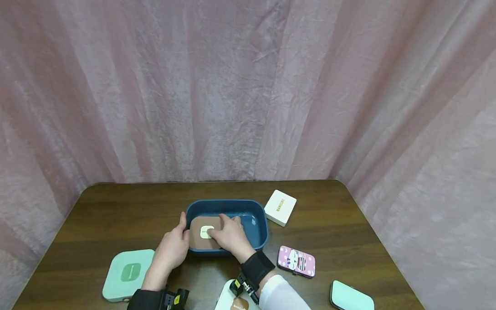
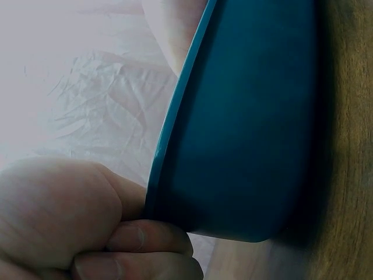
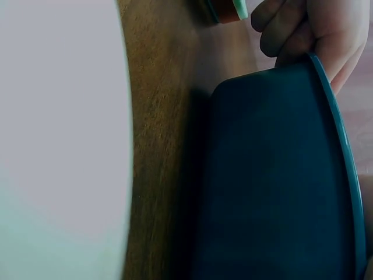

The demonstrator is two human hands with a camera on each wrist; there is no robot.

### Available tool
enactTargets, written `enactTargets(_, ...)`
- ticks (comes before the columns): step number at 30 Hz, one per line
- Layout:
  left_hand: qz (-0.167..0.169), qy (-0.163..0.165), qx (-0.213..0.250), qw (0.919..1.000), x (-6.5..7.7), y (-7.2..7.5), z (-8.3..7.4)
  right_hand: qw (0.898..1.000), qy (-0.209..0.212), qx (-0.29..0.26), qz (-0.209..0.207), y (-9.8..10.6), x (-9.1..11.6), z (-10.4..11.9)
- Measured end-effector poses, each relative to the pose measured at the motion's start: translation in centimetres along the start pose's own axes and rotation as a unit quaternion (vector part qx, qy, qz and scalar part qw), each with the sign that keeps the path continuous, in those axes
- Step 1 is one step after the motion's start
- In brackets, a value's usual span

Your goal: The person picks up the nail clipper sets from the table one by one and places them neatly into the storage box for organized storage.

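A blue rectangular plastic bin (image 1: 250, 214) stands on the table, with a flat brown case (image 1: 197, 242) bearing a cream label lying in its left part. At the bin's left end, my left hand (image 1: 172, 248) grips the rim; in the left wrist view its thumb and curled fingers (image 2: 148, 236) meet at the bin's corner. My right hand (image 1: 230, 239) reaches over the near wall into the bin and holds the brown case at its right side, thumb on the label. The right fingertips are partly hidden in the head view and hidden behind the bin wall in the right wrist view.
A mint case (image 1: 122, 278) with a green label lies left, and a pale case (image 1: 226, 305) with a brown label lies under the right wrist. Right of the bin are a white box (image 1: 281, 207), a pink patterned phone case (image 1: 296, 261) and a mint phone-shaped item (image 1: 352, 302). Curtains hang behind.
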State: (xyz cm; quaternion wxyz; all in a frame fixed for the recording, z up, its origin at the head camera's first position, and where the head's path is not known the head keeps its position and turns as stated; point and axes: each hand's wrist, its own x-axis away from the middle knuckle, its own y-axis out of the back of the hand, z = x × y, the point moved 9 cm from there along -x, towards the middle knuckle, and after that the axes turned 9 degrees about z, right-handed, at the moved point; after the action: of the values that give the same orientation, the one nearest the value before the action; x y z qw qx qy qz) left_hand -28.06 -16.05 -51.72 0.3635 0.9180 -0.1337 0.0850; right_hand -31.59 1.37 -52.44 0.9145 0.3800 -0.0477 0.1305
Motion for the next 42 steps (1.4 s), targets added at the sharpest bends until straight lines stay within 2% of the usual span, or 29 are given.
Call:
enactTargets(17,0.005,0.011,0.003,0.9999,-0.17,0.09,0.12,1.0,0.0,0.012,-0.012,0.32,0.22,0.55)
enactTargets(42,0.001,0.001,-0.001,1.0,-0.11,0.1,0.13,1.0,0.001,-0.003,-0.022,0.37,0.46,0.54)
